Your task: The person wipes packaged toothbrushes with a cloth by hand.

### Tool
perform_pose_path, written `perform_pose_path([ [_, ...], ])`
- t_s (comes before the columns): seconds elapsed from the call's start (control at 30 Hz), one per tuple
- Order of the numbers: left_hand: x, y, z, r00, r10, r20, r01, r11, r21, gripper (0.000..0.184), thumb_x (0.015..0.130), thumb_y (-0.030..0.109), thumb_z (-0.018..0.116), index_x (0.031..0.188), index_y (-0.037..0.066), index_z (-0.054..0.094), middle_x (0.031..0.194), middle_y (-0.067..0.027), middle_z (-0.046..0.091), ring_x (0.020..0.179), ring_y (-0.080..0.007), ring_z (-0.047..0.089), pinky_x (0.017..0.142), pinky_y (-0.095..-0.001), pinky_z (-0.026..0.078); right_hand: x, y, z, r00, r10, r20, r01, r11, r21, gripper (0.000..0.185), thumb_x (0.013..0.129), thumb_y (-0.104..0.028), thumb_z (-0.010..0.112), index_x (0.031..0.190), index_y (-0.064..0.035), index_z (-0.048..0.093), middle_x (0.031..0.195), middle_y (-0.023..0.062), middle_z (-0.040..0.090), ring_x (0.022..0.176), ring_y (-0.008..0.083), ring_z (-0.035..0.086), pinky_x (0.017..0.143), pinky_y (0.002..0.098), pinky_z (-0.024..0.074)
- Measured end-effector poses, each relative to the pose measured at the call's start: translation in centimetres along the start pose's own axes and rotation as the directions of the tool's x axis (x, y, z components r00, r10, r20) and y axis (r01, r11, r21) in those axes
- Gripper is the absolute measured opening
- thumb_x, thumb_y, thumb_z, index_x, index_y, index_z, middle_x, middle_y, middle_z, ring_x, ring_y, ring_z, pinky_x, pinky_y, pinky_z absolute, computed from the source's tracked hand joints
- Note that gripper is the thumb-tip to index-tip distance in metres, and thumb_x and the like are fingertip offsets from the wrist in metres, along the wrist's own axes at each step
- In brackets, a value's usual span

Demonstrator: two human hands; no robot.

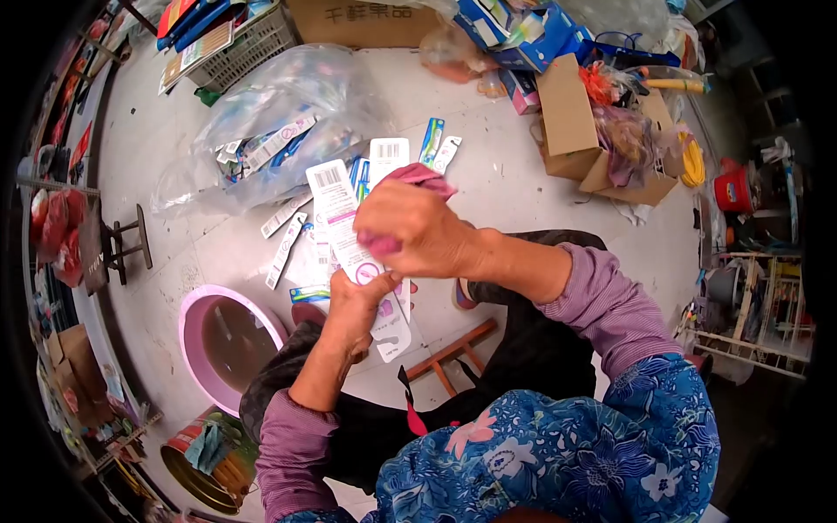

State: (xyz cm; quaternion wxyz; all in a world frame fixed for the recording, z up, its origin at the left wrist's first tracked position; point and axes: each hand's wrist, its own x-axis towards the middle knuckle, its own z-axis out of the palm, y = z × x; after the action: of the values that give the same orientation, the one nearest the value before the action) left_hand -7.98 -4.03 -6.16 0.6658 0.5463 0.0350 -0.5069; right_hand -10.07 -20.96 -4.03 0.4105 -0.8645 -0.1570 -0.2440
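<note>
My left hand (356, 309) grips a long white toothbrush pack (331, 196) near its lower part, its barcode end pointing away from me. Closed around a crumpled pink cloth (425, 178), my right hand (414, 231) is over the middle of the pack. Whether the cloth presses on the card is hidden by the fingers. A second white barcoded pack (389, 152) lies just beyond, partly covered. Blue-green toothbrush packs (432, 139) and white-backed ones (285, 251) are scattered on the floor around my hands.
A clear plastic bag (305, 96) full of packs lies ahead left. The pink basin (187, 340) holds murky water near my left knee, with a round tin (187, 462) behind it. An open cardboard box (567, 122) stands right. A small wooden stool (453, 349) is between my legs.
</note>
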Motion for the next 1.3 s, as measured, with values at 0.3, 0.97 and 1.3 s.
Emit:
perform_pose_path([
  [0.3, -0.4, 0.6, 0.8, 1.000, -0.008, 0.026, 0.008, 1.000, 0.022, 0.033, 0.082, -0.002, 0.058, 0.114, -0.005, 0.055, 0.100, -0.0145, 0.068, 0.071, -0.0172, 0.064, 0.061, -0.0303, 0.056, 2.5, 6.3, -3.5, 0.778, 0.542, -0.317, -0.534, 0.837, 0.119, 0.023, 0.067, -0.002, 0.070, 0.090, -0.0032, 0.066, 0.087, 0.0115, 0.063, 0.075, 0.0268, 0.065, 0.064, 0.0349, 0.0513],
  [0.97, -0.4, 1.0, 0.4, 0.997, -0.015, 0.074, 0.014, 1.000, 0.023, 0.014, 0.084, 0.002, 0.061, 0.096, -0.005, 0.065, 0.085, -0.0103, 0.069, 0.069, -0.0151, 0.064, 0.060, -0.0279, 0.053, 4.0, 1.3, -4.2, 0.920, 0.044, -0.389, -0.077, 0.995, -0.068, 0.020, 0.062, 0.003, 0.064, 0.080, -0.0051, 0.065, 0.079, 0.0070, 0.061, 0.081, 0.0294, 0.063, 0.072, 0.0365, 0.0493],
  [1.3, -1.8, 0.1, 0.7, 0.999, -0.029, 0.038, 0.022, 0.988, 0.156, 0.018, 0.084, 0.006, 0.064, 0.098, -0.004, 0.062, 0.086, -0.0106, 0.067, 0.069, -0.0164, 0.064, 0.058, -0.0289, 0.053, 3.0, 11.0, -7.7, 0.852, 0.155, -0.500, -0.310, 0.919, -0.243, 0.013, 0.063, 0.003, 0.063, 0.073, -0.0043, 0.067, 0.076, 0.0094, 0.065, 0.074, 0.0234, 0.063, 0.068, 0.0312, 0.0493],
])
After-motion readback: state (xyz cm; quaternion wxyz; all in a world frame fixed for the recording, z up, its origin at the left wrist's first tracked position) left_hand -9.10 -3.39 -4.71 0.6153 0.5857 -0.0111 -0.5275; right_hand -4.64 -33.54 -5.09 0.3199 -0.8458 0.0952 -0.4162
